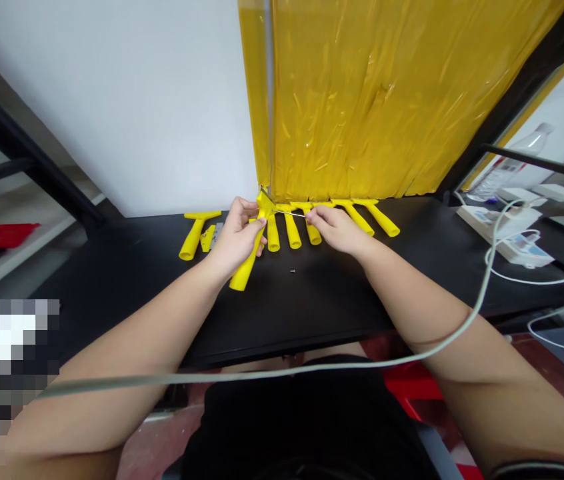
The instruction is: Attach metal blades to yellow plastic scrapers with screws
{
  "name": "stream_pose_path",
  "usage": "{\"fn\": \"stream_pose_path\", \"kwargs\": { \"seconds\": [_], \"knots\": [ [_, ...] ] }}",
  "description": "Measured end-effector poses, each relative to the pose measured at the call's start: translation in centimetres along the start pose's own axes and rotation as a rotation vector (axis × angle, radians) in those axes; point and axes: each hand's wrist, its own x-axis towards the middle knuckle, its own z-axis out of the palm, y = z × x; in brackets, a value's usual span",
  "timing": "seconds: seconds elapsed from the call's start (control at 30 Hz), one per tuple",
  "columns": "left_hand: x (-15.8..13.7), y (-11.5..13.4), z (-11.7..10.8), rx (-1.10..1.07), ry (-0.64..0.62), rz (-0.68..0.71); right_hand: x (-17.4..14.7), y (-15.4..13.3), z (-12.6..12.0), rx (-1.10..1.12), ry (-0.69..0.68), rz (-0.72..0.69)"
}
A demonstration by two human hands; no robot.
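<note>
My left hand (239,233) is closed around a yellow plastic scraper (245,270), its T-shaped head up and its hollow handle slanting toward me. Between the fingers of my right hand (335,227) is a thin metal rod-shaped tool (289,213); its tip reaches the scraper's head. Whether the tool has a handle is hidden by the fingers. Behind my hands several more yellow scrapers (294,233) lie in a row. Another scraper (193,239) lies left of my left hand, beside a small yellow and grey piece (209,237). A tiny screw (293,271) rests in front of me.
The black tabletop (272,320) ends against a white panel (162,100) and a yellow film-covered panel (362,100). A pale cable (312,368) loops across my forearms. White boxes (507,233) and a plastic bottle (517,160) stand right; a black frame post (62,180) rises left.
</note>
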Motion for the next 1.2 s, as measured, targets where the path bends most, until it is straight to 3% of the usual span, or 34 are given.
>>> {"fn": "stream_pose_path", "kwargs": {
  "seconds": [0.2, 0.33, 0.53, 0.67, 0.77, 0.9, 1.2],
  "knots": [
    [0.0, 0.1, 0.0, -0.012, 0.012, 0.005, -0.4, -0.6, 0.5, -0.039, 0.147, -0.028],
    [0.1, -0.4, -0.3, 0.012, 0.002, 0.027, -0.2, -1.4, 1.2, 0.017, 0.143, 0.025],
    [0.3, -0.7, -0.8, 0.008, -0.043, 0.043, -0.1, -2.0, 1.2, 0.678, -0.094, 0.430],
    [0.5, -0.7, -1.0, 0.000, -0.087, 0.064, -0.1, -2.3, 0.5, 0.852, -0.167, 0.567],
    [0.6, -0.6, -1.0, -0.018, -0.093, 0.061, -0.1, -2.2, 0.4, 0.790, -0.180, 0.507],
    [0.6, -0.1, -0.9, -0.059, -0.072, 0.007, -0.1, -1.7, 0.4, 0.519, -0.276, 0.316],
    [0.5, 0.7, -0.9, -0.197, 0.030, -0.233, -1.0, -1.2, -0.2, 0.226, -0.512, -0.034]
  ]
}}
